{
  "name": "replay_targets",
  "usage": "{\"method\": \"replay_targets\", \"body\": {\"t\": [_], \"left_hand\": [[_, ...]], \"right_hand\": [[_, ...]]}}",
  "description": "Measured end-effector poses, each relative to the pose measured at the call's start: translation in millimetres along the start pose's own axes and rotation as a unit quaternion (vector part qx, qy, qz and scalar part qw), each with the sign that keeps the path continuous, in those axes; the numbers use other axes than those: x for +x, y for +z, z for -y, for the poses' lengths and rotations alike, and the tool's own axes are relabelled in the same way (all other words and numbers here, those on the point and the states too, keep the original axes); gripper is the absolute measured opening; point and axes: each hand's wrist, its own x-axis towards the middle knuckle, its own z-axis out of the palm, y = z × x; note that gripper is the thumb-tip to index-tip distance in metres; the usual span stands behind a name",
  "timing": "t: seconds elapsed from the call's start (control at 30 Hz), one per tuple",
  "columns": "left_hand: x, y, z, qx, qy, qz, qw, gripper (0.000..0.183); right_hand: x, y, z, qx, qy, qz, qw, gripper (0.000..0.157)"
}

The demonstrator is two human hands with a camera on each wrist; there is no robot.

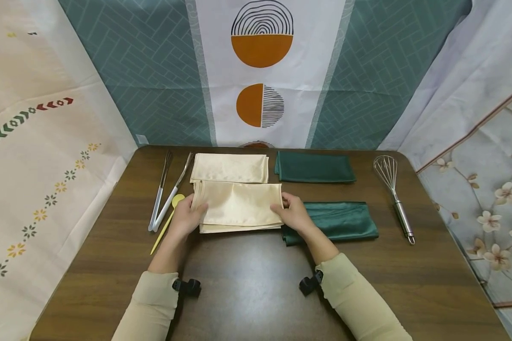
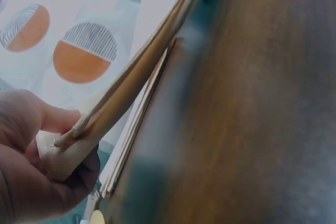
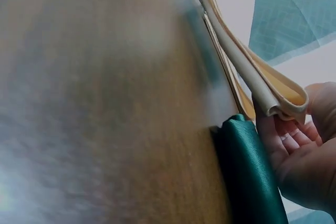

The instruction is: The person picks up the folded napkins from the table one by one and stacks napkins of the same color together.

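Observation:
Both hands hold a folded cream satin cloth [image 1: 241,203] by its two short ends. At its left end my left hand [image 1: 188,218] pinches the layers between thumb and fingers; the left wrist view shows the thumb [image 2: 58,119] on top. My right hand [image 1: 296,215] grips the other end, where the right wrist view shows a looped fold [image 3: 289,100]. In both wrist views this cloth is raised above the table, with more cream layers lower down. Just behind it lies another folded cream cloth [image 1: 230,168]. A folded green cloth [image 1: 339,220] lies partly under my right forearm.
A second green cloth [image 1: 315,166] lies at the back, right of centre. At far right is a wire whisk [image 1: 397,201]. Left of the cream cloths lie two utensils with pale grey handles [image 1: 155,208] [image 1: 166,208] and a yellow one [image 1: 164,232]. Fabric hangs behind the wooden table [image 1: 256,293].

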Motion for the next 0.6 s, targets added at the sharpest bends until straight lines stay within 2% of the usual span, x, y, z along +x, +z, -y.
{"method": "replay_targets", "body": {"t": [0.13, 0.6], "left_hand": [[5.6, 0.4, -4.4, -0.006, -0.003, 0.002, 1.0000, 0.029], [23.9, -1.2, -10.6, -0.027, -0.021, -0.003, 0.9994, 0.030]], "right_hand": [[4, -2.3, -2, 0.033, 0.006, -0.005, 0.999, 0.027], [19, -8.7, -1, 0.063, 0.002, 0.003, 0.998, 0.028]]}}
